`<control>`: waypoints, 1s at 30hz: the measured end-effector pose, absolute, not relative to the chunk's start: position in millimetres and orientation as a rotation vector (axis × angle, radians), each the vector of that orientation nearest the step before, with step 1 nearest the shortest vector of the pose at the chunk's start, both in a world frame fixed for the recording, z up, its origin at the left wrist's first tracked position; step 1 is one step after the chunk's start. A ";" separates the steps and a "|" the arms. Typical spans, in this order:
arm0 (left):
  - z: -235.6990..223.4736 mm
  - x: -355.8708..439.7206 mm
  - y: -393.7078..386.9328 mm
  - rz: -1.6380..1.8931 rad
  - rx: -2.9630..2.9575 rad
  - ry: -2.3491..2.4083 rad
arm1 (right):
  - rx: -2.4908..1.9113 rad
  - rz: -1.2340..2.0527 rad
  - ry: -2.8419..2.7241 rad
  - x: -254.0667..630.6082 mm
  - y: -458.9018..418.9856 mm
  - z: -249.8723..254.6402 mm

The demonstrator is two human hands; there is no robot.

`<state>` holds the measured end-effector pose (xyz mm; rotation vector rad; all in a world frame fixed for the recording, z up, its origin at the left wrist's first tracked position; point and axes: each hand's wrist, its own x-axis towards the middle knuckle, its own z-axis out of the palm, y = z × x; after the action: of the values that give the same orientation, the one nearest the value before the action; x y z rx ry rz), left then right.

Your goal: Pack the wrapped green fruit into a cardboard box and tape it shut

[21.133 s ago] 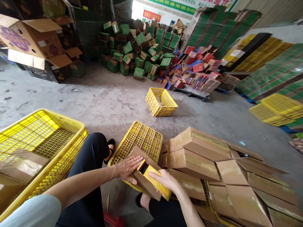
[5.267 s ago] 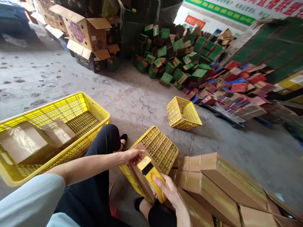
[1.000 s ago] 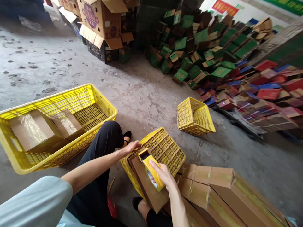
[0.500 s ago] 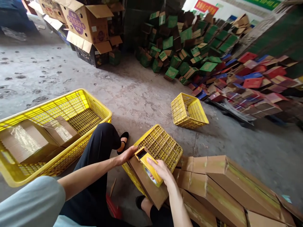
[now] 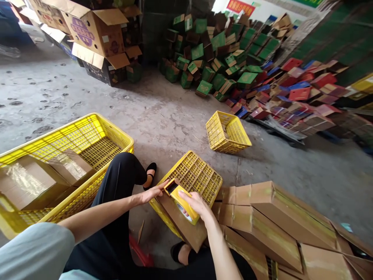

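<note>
A cardboard box (image 5: 186, 231) rests on a yellow crate (image 5: 204, 173), its long axis slanting away toward the left hand (image 5: 150, 194), fingers outstretched at the far end; the right hand (image 5: 198, 204) grips a tape dispenser (image 5: 190, 213) over it.

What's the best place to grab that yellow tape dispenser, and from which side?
Probably around the middle of the tape dispenser, coming from the person's right, as the right hand does. Its body looks narrow enough to wrap and slants toward that hand, while the dark open end faces away, near the left hand.
</note>
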<state>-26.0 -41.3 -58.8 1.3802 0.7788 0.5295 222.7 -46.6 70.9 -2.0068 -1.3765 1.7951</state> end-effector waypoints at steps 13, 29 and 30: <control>-62.7 -21.3 -39.8 0.575 1.540 0.740 | -2.029 1.804 -1.342 217.8 -40.0 78.9; -64.9 -17.4 -37.0 0.576 1.878 0.723 | -2.065 1.750 -1.294 242.3 -64.0 86.7; -62.3 -15.7 -36.1 0.552 1.926 0.745 | -2.065 1.738 -1.289 241.8 -63.1 85.8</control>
<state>-15.7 -36.1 -62.3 1.9255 0.7447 0.5522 241.8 -63.1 85.8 -2.0650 -1.2887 1.7384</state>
